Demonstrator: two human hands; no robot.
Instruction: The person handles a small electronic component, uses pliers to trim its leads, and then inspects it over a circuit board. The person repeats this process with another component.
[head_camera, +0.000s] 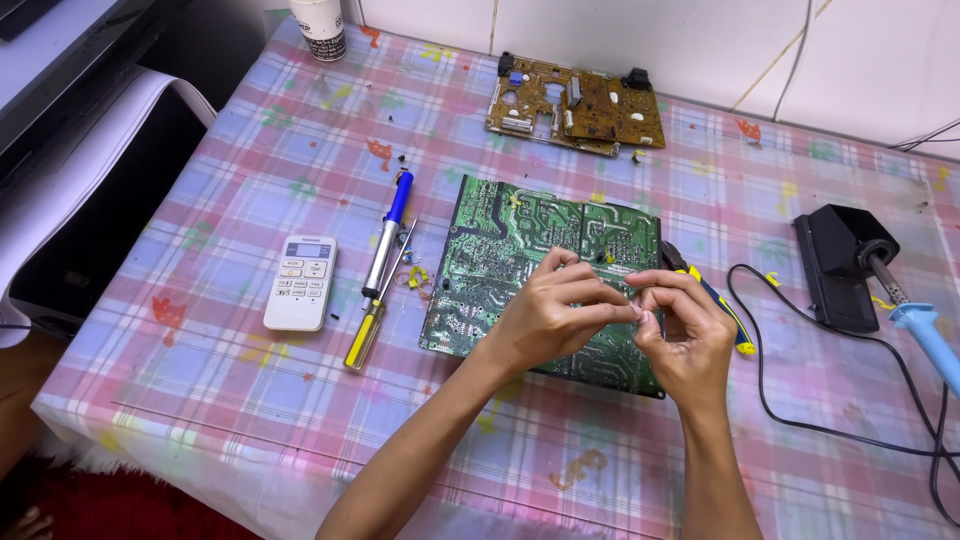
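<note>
— What were the hands doing at that moment?

— The left hand (548, 312) and the right hand (683, 335) met fingertip to fingertip above the large green printed circuit board (520, 250), which lay flat on the counter (250, 400) with its solder side up. Both were curled narrow, thumbs and forefingers pinched together where they touched. Whatever sat between the fingertips was too small to make out, so I could not tell what they held.

— And what lay around them?

— Just beyond the right hand, partly under it, lay a pair of pliers with blue and yellow handles (722, 310). Well off to the right of that hand stood a black soldering-iron stand (838, 262) with a light blue-handled soldering iron (925, 335) resting in it, and a black cable (800, 410) looping across the checked plastic cloth. To the left of the left hand lay a blue and silver desoldering pump (386, 236), beside it a screwdriver with a yellow handle (366, 332), then a white remote control (300, 283). Farther from both hands, near the wall, sat a smaller brown circuit board (577, 106).
</note>
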